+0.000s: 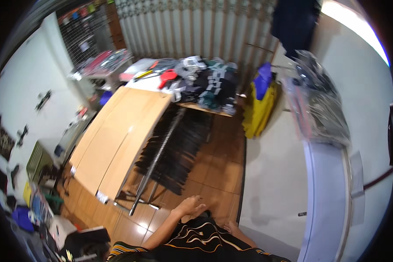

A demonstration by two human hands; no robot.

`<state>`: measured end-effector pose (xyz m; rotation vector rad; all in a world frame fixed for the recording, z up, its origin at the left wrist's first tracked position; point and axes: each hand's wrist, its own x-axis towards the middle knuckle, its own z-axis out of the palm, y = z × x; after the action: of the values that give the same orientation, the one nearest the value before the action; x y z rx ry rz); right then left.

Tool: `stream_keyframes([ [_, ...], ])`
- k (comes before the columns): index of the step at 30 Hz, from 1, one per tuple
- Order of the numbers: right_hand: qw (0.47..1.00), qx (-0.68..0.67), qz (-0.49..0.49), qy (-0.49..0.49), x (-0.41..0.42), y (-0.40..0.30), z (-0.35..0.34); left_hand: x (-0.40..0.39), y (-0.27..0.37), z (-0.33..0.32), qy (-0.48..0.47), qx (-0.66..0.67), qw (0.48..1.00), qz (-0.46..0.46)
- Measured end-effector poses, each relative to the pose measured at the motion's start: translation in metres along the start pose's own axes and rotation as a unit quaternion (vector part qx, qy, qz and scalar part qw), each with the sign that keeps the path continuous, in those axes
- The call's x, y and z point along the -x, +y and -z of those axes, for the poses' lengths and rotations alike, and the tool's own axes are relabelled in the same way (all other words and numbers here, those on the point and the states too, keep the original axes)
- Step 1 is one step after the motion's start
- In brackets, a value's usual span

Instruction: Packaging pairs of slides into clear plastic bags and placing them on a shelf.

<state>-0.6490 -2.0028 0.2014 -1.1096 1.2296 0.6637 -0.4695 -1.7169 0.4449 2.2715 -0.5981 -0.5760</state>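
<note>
My left hand [189, 206] hangs in front of my patterned black shirt, its fingers apart and nothing in it. Low at my right side, my right hand [231, 227] is partly hidden by the shirt, and its fingers are hard to make out. Ahead and to the left stands a light wooden table [118, 137], its near end short of my left hand. Beside it, a metal rail [157, 160] carries many dark hanging items [177, 147]. Beyond the table lies a heap of dark and grey cloth pieces [213, 82], with a red tape dispenser or similar tool [167, 78] next to it.
A pale partition [271, 183] runs along my right, with a yellow and purple garment [262, 98] hanging past it. Plastic-wrapped clothes [324, 111] are at the right wall. A folding gate [196, 32] closes the far side. Bags and cloth [62, 229] crowd the lower left.
</note>
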Motion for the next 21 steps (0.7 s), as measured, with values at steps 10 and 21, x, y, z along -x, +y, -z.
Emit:
stream_keyframes([
  [10,0.988,0.113,0.080,-0.065,0.006,0.055,-0.096,0.256,-0.115,0.015,0.130,0.098,0.959,0.231],
  [21,0.925,0.356,0.134,-0.017,0.086,0.107,-0.306,0.511,-0.175,0.003,0.289,0.133,0.859,0.401],
])
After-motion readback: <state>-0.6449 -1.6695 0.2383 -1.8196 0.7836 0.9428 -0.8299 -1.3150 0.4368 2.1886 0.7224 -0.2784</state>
